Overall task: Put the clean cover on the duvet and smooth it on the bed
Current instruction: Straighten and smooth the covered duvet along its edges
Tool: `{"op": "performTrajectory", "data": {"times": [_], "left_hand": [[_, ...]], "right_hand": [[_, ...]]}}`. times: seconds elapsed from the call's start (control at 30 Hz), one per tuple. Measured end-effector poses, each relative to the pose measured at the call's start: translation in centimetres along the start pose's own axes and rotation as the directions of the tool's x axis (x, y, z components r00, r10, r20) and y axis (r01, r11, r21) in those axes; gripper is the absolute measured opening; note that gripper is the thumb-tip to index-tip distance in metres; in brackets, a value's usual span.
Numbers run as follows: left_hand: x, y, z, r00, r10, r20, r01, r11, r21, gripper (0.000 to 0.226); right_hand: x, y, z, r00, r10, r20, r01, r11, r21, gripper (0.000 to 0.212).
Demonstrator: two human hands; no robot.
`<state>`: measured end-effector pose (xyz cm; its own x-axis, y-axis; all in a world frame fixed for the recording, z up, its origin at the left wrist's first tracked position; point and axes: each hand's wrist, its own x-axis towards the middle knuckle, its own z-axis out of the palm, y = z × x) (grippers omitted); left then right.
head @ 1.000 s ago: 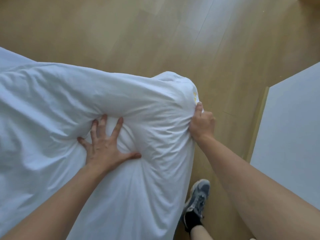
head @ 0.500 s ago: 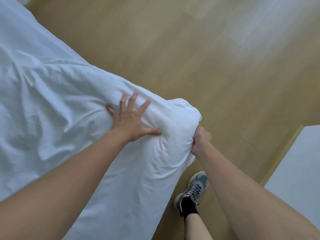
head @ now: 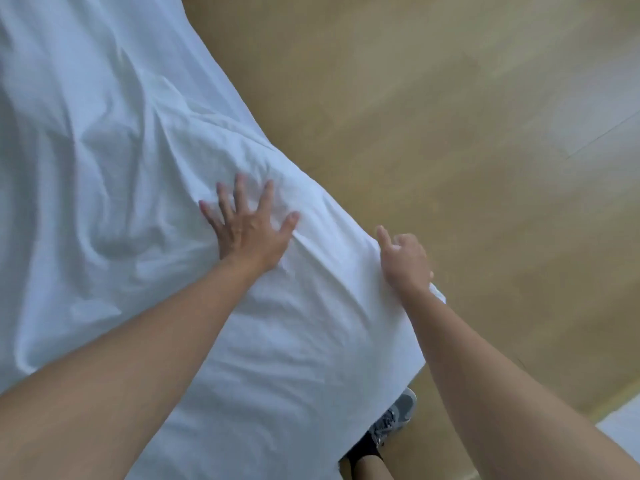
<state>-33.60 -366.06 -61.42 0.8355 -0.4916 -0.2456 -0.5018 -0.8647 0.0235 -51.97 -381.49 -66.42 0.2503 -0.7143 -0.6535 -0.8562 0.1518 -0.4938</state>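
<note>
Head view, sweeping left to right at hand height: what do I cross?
White cover → left hand, spread flat on the cover → right hand at the cover's edge → floor.

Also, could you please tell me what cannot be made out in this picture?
Head view only:
- Right hand: motion blur hides whether it grips the duvet cover's edge.
- Grey shoe: partly hidden behind the cover's hanging edge.
- White surface, lower right: cut off by the frame.
</note>
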Motion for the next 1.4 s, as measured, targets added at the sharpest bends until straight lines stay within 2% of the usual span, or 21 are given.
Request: {"op": "performTrajectory", "data": {"times": [0.07, 0.13, 0.2, 0.3, 0.37, 0.4, 0.47, 0.53, 0.6, 0.7, 0.8, 0.87, 0.93, 1.0, 1.03, 1.07, 1.1, 1.17, 1.23, 1.33, 1.4], "left_hand": [[1.1, -2.3, -0.1, 0.972, -0.185, 0.145, 0.192, 0.981, -0.035, 0.082], [1.5, -3.6, -0.1, 0.932, -0.169, 0.321, 0.201, 0.977, -0.068, 0.083], [2.0, -4.3, -0.3, 0.921, -0.088, 0.379, 0.133, 0.987, -0.093, 0.08], [3.3, -5.6, -1.2, 0.976, -0.098, 0.193, 0.124, 0.984, -0.126, 0.072], [5.0, -7.0, -1.8, 0.977, -0.212, -0.023, 0.207, 0.967, -0.149, 0.074], [5.9, -7.7, -2.1, 0.962, -0.265, -0.065, 0.251, 0.953, -0.17, 0.079], [7.9, -9.8, -2.3, 0.94, -0.336, 0.053, 0.339, 0.917, -0.208, 0.099], [8.7, -10.6, -1.7, 0.914, -0.297, 0.278, 0.349, 0.924, -0.159, 0.117], [9.1, -10.8, -0.6, 0.887, -0.236, 0.398, 0.31, 0.941, -0.134, 0.128], [9.7, -10.9, 0.0, 0.881, -0.199, 0.429, 0.293, 0.942, -0.166, 0.131], [10.7, -11.9, -1.8, 0.869, -0.164, 0.467, 0.295, 0.929, -0.222, 0.113], [11.7, -13.2, -3.2, 0.905, -0.163, 0.392, 0.291, 0.911, -0.292, 0.091], [13.2, -14.4, -4.7, 0.946, -0.307, 0.108, 0.324, 0.855, -0.406, 0.076], [15.6, -15.1, -6.0, 0.845, -0.466, -0.264, 0.332, 0.843, -0.424, 0.057], [16.9, -15.3, -6.7, 0.781, -0.516, -0.352, 0.36, 0.832, -0.422, 0.05], [18.3, -15.5, -7.4, 0.756, -0.558, -0.342, 0.403, 0.808, -0.43, 0.048], [19.7, -15.7, -7.8, 0.761, -0.599, -0.249, 0.463, 0.77, -0.438, 0.052], [21.8, -15.7, -7.7, 0.783, -0.621, 0.037, 0.576, 0.702, -0.419, 0.072], [22.9, -15.3, -6.6, 0.778, -0.593, 0.206, 0.623, 0.69, -0.369, 0.094], [24.3, -14.3, -6.2, 0.736, -0.614, 0.285, 0.677, 0.674, -0.297, 0.101], [25.0, -13.8, -7.1, 0.703, -0.628, 0.333, 0.709, 0.656, -0.259, 0.101]], "right_hand": [[1.1, -5.4, 3.0, 0.975, -0.148, 0.164, 0.164, 0.982, -0.091, 0.068], [2.0, -10.1, 5.8, 0.942, -0.205, 0.267, 0.224, 0.974, -0.042, 0.078], [2.9, -13.7, 7.8, 0.931, -0.23, 0.283, 0.239, 0.971, 0.001, 0.08], [3.3, -15.7, 7.1, 0.931, -0.326, 0.165, 0.337, 0.941, -0.038, 0.063], [3.9, -14.5, 5.1, 0.927, -0.373, 0.035, 0.375, 0.92, -0.112, 0.06], [4.3, -13.3, 4.1, 0.929, -0.37, -0.016, 0.364, 0.92, -0.145, 0.062], [4.7, -12.4, 3.6, 0.949, -0.315, 0.003, 0.308, 0.925, -0.225, 0.066], [5.1, -13.0, 4.4, 0.971, -0.217, 0.101, 0.234, 0.949, -0.209, 0.067], [5.4, -16.1, 6.1, 0.968, -0.156, 0.197, 0.189, 0.968, -0.164, 0.066], [5.9, -23.7, 9.4, 0.912, -0.224, 0.343, 0.274, 0.956, -0.104, 0.066], [5.6, -30.9, 13.7, 0.868, -0.325, 0.376, 0.4, 0.905, -0.143, 0.087], [4.9, -33.8, 16.0, 0.831, -0.364, 0.421, 0.471, 0.863, -0.182, 0.087], [5.0, -35.0, 16.9, 0.785, -0.371, 0.496, 0.524, 0.825, -0.213, 0.072], [6.2, -35.0, 15.2, 0.765, -0.455, 0.455, 0.595, 0.771, -0.229, 0.059], [7.4, -34.7, 14.0, 0.769, -0.525, 0.364, 0.619, 0.753, -0.222, 0.057], [8.9, -34.2, 13.0, 0.776, -0.563, 0.284, 0.622, 0.756, -0.202, 0.056], [10.1, -33.8, 12.4, 0.783, -0.562, 0.267, 0.615, 0.764, -0.197, 0.055], [12.2, -33.2, 12.9, 0.803, -0.451, 0.39, 0.57, 0.772, -0.282, 0.057], [13.6, -33.9, 14.3, 0.777, -0.377, 0.504, 0.56, 0.78, -0.28, 0.063], [13.7, -38.6, 15.6, 0.759, -0.391, 0.521, 0.541, 0.824, -0.17, 0.07], [13.3, -41.5, 16.9, 0.713, -0.362, 0.601, 0.534, 0.836, -0.13, 0.078]]}}
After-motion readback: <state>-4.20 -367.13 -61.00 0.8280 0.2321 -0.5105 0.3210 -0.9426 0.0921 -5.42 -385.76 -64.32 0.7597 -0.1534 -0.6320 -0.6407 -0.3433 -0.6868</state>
